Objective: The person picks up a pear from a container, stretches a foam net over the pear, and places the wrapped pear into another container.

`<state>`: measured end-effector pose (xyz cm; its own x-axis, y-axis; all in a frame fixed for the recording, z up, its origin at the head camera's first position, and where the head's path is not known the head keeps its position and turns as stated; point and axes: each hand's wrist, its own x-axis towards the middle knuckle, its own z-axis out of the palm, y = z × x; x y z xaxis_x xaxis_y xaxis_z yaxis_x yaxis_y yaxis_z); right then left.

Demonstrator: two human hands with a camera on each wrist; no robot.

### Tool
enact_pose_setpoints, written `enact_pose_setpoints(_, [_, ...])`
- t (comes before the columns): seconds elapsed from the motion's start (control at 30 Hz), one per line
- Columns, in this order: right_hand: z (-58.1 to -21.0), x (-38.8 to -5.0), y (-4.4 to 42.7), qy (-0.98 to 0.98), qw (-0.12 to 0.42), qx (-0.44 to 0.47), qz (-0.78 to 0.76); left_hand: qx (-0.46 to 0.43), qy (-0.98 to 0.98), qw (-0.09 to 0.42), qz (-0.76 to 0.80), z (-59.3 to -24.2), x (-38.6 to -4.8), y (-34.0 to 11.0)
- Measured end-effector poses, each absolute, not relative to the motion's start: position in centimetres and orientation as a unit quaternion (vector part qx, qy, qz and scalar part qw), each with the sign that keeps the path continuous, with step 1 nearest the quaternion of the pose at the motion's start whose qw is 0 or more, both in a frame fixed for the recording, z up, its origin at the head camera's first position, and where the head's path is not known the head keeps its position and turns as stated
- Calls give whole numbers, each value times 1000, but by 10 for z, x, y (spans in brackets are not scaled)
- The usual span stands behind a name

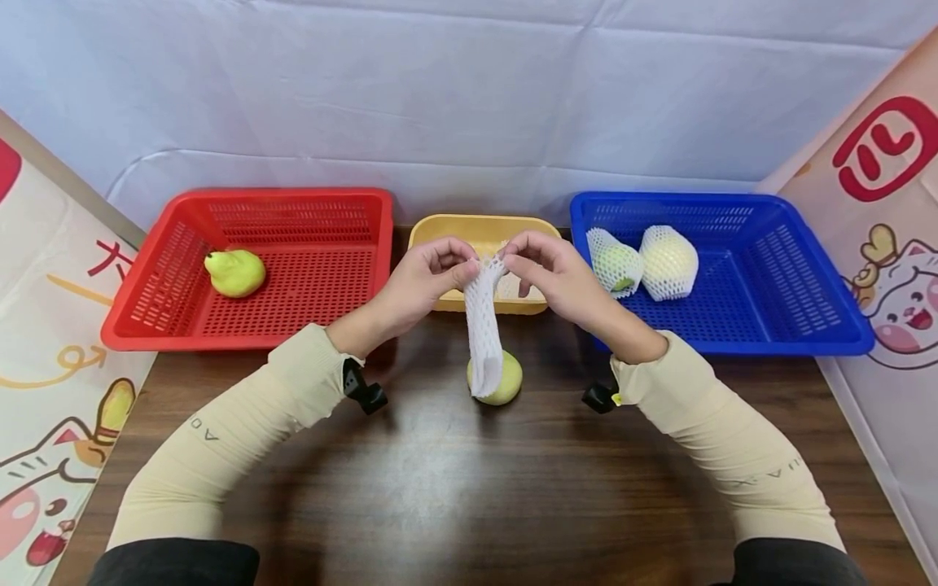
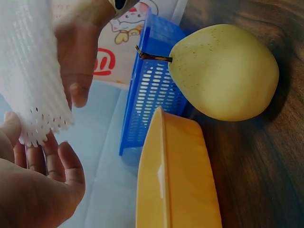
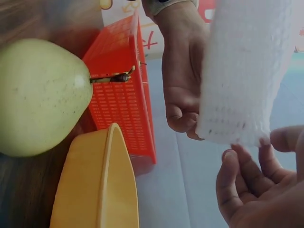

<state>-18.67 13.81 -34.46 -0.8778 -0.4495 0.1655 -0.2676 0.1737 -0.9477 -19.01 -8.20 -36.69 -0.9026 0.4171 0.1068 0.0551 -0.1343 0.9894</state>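
Grip, paired: left hand and right hand, finger and thumb of each pinching one side of the same rim.

Held: one white foam net, spread at the pinched end, free end hanging on the person's side of the grip. Likely fault: since only the rim is held, either side might slip loose under uneven tension; a hard stretch might tear the mesh.

Below the grip and nearer the person: one yellow-green pear, stem up on the desk. The net's free end overlaps it from overhead; whether they touch is hard to judge. Likely faults: stem snagging the mesh; rounded fruit tipping or rolling if nudged.

Just beyond the grip: one yellow tray. Likely fault: a knocked rim, should the hands dip.

Left of the grip: one red basket, containing an unwrapped pear.

Right of the grip: one blue basket, containing two netted fruits, side by side.
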Motion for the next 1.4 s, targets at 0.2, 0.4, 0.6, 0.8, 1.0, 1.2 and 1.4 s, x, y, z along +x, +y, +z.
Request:
enact_pose_setpoints(0.2, [-347, -185, 137, 692, 99, -198, -687, 180, 637, 141, 736, -368, -188, -82])
enact_pose_setpoints(0.4, [-350, -181, 135, 648, 122, -153, -736, 185, 621, 182, 739, -369, -185, -79])
enact_pose_setpoints(0.6, [-354, -179, 133, 654, 105, -127, -738, 183, 569, 243, 764, -374, -181, -78])
enact_pose_setpoints(0.8, [-359, -174, 129, 665, 101, -104, -733, 163, 520, 262, 797, -375, -174, -75])
enact_pose_setpoints(1.0, [-364, -168, 128, 685, 90, -90, -717, 121, 498, 235, 826, -375, -165, -66])
enact_pose_setpoints(1.2, [-370, -155, 129, 726, 71, -94, -678, 67, 540, 169, 822, -381, -149, -59])
enact_pose_setpoints(1.4, [-385, -145, 134, 742, 75, -115, -657, 77, 626, 90, 771, -398, -133, -57])
